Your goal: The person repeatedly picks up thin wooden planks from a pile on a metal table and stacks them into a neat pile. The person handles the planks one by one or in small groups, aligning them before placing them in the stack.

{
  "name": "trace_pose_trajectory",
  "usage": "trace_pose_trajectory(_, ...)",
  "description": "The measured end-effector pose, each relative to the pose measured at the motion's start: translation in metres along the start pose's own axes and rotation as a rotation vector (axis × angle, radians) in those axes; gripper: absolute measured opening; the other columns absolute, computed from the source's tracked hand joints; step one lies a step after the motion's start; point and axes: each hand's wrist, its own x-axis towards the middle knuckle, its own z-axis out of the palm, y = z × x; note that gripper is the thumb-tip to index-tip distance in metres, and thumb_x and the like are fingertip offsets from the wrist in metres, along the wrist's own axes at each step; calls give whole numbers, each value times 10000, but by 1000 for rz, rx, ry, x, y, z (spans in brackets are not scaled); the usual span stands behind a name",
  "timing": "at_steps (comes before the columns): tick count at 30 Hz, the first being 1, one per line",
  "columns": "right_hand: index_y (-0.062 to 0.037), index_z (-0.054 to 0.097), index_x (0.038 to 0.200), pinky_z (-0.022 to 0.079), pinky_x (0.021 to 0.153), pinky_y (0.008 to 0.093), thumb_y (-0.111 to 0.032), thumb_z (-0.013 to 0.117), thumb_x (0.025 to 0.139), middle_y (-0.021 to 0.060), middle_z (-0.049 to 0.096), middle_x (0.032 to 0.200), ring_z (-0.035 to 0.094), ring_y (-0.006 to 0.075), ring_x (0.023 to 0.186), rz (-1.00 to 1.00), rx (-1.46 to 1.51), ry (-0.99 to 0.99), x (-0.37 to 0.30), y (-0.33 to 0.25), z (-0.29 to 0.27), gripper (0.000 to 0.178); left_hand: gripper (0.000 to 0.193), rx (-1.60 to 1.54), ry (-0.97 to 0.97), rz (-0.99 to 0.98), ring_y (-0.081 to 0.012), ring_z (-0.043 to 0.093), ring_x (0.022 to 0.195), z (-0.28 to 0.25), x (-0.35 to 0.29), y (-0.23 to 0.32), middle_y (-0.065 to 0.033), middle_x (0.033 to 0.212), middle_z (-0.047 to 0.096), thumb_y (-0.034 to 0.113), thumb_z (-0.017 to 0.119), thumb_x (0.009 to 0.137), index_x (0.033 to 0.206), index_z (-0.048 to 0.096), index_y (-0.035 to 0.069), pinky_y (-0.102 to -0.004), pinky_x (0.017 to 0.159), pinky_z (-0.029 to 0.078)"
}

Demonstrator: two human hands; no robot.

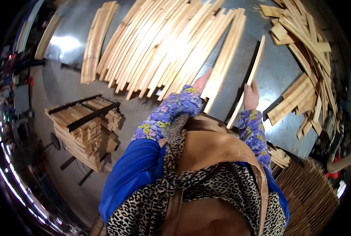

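My right hand (251, 96) is closed around a long, thin wooden strip (256, 61), which stands clear of the other wood and points away from me. To its left, my left hand (201, 82) reaches in beside a small group of pale wooden strips (225, 55), against their left edge. Its fingers are mostly hidden, so I cannot tell whether it grips them. A broad row of similar strips (155, 51) lies side by side left of that hand. All of this rests on a grey metal tabletop (238, 74).
Short offcuts and loose slats (307, 47) lie in a jumbled heap at the right. Apart from the row, wider boards (98, 41) lie at the left. A stack of boards (79, 131) stands on a low frame at the lower left. More stacked wood (309, 192) is below right.
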Motion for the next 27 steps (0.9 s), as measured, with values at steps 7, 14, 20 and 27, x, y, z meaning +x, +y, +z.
trace_pose_trajectory(7, 9, 475, 1588, 475, 1148, 404, -272, 669, 1046, 211, 677, 1416, 640, 328, 1302, -21, 242, -312, -13, -80, 142, 640, 644, 1893, 449, 1141, -390, 699, 1196, 63, -141, 35, -249, 1394, 669, 160, 669, 967, 1564, 495, -8, -476, 1112, 534)
trace_pose_trajectory(14, 86, 392, 1599, 433, 1200, 443, -265, 655, 1044, 275, 613, 1489, 598, 362, 1375, -97, 187, -303, -19, -85, 157, 708, 819, 1800, 1374, 772, -418, 459, 1545, -84, -230, 305, -262, 1663, 467, 533, 605, 1037, 1643, 421, 16, -463, 1287, 365)
trace_pose_trajectory(20, 57, 338, 1648, 380, 1237, 436, -349, 659, 1057, 270, 540, 1572, 514, 380, 1460, -249, 72, -345, -6, -64, 148, 786, 1040, 1640, 1326, 338, -413, 446, 1557, -98, -202, 375, -265, 1692, 441, 789, 516, 974, 1668, 407, 23, -471, 1290, 354)
trace_pose_trajectory(27, 34, 324, 1663, 385, 1230, 454, -627, 694, 1019, 291, 510, 1575, 514, 414, 1454, -165, 8, -316, -1, -40, 150, 994, 1104, 1499, 1043, 85, -400, 489, 1523, -102, -242, 381, -271, 1699, 431, 748, 681, 916, 1672, 394, -2, -457, 1282, 373)
